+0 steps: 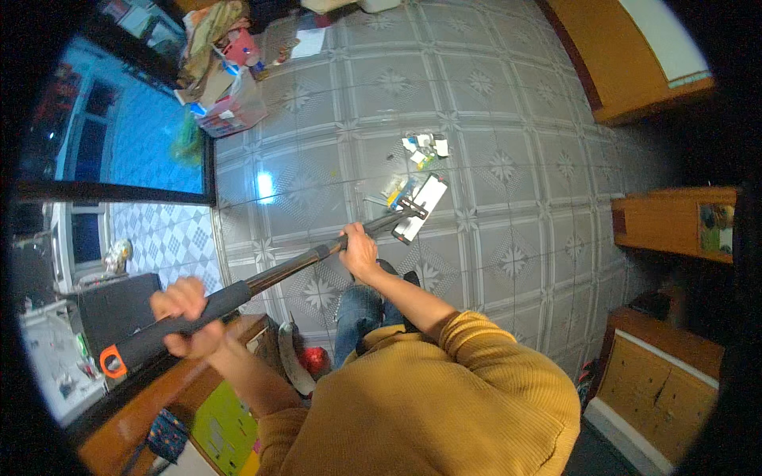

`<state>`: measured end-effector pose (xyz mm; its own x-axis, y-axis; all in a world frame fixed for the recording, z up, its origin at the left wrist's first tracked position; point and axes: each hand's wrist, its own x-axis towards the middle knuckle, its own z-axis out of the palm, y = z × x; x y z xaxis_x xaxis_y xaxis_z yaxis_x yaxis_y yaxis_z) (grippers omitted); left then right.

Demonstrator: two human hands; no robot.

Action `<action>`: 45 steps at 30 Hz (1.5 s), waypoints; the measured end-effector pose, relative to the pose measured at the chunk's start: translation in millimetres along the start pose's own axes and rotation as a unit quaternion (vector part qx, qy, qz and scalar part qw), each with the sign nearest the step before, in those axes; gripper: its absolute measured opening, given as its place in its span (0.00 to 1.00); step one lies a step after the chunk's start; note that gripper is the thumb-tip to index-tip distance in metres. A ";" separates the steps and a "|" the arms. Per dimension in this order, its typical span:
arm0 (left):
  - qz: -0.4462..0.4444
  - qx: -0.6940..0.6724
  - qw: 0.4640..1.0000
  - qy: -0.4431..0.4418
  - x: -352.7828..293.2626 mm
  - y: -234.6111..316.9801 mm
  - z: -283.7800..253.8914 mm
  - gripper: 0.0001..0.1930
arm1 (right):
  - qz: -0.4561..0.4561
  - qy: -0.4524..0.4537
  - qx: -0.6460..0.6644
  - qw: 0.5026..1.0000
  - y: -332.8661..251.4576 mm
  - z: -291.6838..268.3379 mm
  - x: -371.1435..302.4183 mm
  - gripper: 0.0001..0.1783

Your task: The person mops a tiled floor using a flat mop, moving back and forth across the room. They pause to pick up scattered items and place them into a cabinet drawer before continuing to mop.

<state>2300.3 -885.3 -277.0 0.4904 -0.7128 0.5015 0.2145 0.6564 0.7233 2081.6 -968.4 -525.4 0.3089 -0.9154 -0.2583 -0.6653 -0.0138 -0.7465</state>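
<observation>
A long-handled flat mop (284,267) slants across the view, with a dark foam grip and an orange ring at its upper end. My left hand (190,313), slightly blurred, wraps round that grip. Farther down the pole, my right hand (359,252) is closed round the shaft. The white mop head (421,209) with dark ends rests on the tiled floor, joined to the pole by a black joint. Touching or close to its left side lie litter scraps (402,191) in blue, yellow and white. Beyond it is another small pile of litter (425,149).
Grey patterned tiles (508,166) cover the floor. A clear plastic bin (232,113) heaped with things stands at the far left, near a doorway. A white sheet (309,43) lies beyond it. Wooden cabinets (671,224) line the right side; a wooden cabinet (190,373) is close on my left.
</observation>
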 end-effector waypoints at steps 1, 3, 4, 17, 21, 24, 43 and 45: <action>0.004 0.065 0.998 -0.006 -4.7 -30.0 -7.3 0.09 | -0.001 0.016 0.005 1.000 0.4 1.5 6.3 0.20; -0.053 0.174 0.982 -0.049 -23.3 -103.7 -9.1 0.06 | -0.008 0.016 0.014 1.000 1.5 1.5 22.6 0.20; -0.080 0.163 0.981 -0.064 -34.6 -140.0 -6.0 0.05 | -0.015 -0.004 0.017 1.000 3.1 -0.1 31.5 0.21; -0.245 0.135 0.951 0.133 -25.9 -350.5 19.9 0.04 | 0.228 0.050 0.010 0.972 268.8 -97.7 108.4 0.11; -0.268 0.156 0.949 0.055 -48.0 -463.6 49.8 0.06 | 0.228 -0.029 -0.078 0.970 373.4 -152.7 193.2 0.13; -0.320 0.133 0.914 0.211 -58.7 -528.0 67.8 0.07 | 0.265 -0.129 -0.149 0.944 440.2 -172.8 277.9 0.14; -0.178 0.339 0.870 0.312 30.6 -674.7 -32.7 0.13 | 0.251 -0.098 -0.100 0.958 765.5 47.1 557.6 0.17; -0.157 0.356 0.858 0.335 30.6 -682.6 -51.7 0.15 | 0.269 -0.102 -0.103 0.952 780.0 76.9 573.9 0.17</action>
<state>2212.5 -1342.4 -779.9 0.9295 -0.3685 0.0157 -0.0282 -0.0286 0.9992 1792.2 -1473.5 -1303.0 -0.0019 -0.7152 -0.6989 -0.8770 0.3370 -0.3424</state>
